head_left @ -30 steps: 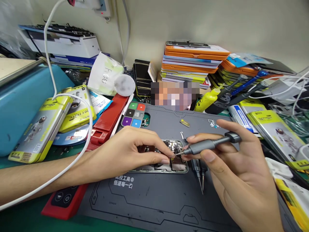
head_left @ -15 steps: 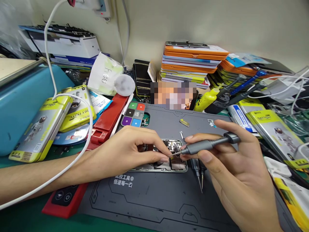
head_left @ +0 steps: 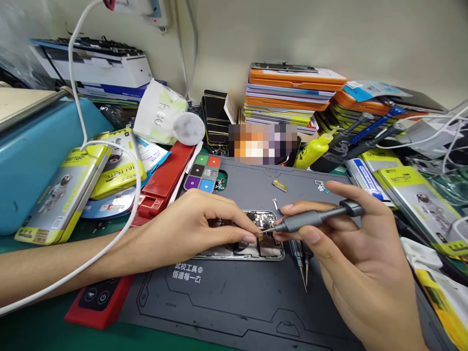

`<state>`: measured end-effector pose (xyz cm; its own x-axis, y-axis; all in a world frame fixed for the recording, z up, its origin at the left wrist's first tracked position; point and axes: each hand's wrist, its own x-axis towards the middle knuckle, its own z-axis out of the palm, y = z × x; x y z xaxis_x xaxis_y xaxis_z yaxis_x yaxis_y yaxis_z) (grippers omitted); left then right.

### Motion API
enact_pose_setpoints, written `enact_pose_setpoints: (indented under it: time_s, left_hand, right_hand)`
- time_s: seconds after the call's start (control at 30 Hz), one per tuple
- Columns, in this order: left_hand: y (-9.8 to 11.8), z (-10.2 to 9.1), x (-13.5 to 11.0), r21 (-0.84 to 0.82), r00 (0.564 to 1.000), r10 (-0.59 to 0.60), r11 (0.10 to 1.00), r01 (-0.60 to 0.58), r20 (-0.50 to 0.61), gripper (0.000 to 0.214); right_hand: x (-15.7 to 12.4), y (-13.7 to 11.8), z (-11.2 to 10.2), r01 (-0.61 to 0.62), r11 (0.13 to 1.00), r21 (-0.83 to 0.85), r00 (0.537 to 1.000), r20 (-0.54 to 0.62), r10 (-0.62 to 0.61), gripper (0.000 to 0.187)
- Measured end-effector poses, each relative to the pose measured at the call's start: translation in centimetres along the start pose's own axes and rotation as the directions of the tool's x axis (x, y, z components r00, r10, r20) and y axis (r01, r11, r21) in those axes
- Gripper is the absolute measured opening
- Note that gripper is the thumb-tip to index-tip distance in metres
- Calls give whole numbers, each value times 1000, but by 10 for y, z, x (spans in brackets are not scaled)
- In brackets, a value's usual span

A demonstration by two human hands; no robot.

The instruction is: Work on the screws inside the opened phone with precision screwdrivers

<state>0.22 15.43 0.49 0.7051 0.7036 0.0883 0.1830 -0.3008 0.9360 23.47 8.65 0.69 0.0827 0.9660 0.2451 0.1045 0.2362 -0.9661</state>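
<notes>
Phone [head_left: 269,247] lies beneath left hand [head_left: 210,222]; right hand [head_left: 365,256] grips screwdriver [head_left: 303,221].

matt grey metal-looking screwdriver [head_left: 300,222] with finely ridged grip, metal-rimmed open phone [head_left: 269,249], smooth matt grey mat [head_left: 219,304], glossy yellow plastic bottle [head_left: 316,148]

The left forearm [head_left: 120,253] slants in from the left, its wrist [head_left: 161,236] roughly straight; the left grip [head_left: 204,214] arches, back upward, thumb [head_left: 236,236] and index finger [head_left: 237,214] drawn close. At the near right, the right grip [head_left: 369,248] curls, thumb opposing bent fingers [head_left: 300,208], its uppermost finger apart.
</notes>
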Motion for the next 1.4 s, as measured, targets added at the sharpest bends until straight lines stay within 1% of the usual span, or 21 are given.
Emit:
enact_pose_setpoints:
  time_s: [0.17,0.63,0.87,1.03,1.27,1.4]
  left_hand:
    - [-1,0,-1,4,1000,5,1000,-5,0,14]
    - [-1,0,0,-3,999,35,999,-35,41,16]
    - [-1,-2,0,-1,998,41,999,-41,51,17]
    - [-1,0,-1,10,997,66,998,-67,38,16]
    - [0,1,-2,47,998,50,998,-52,33,19]
    - [-2,0,-2,43,995,91,995,-92,35,19]
  right_hand:
    - [1,2,0,-4,1000,-5,1000,-1,4,40]
    - [2,4,-4,-70,994,89,997,28,68,43]
    - [2,5,-6,-75,992,104,996,49,70,43]
    - [2,4,-4,-102,989,111,995,19,100,44]
    - [2,4,-6,-119,985,121,993,15,118,44]
    - [2,4,-7,-135,982,135,991,9,135,46]
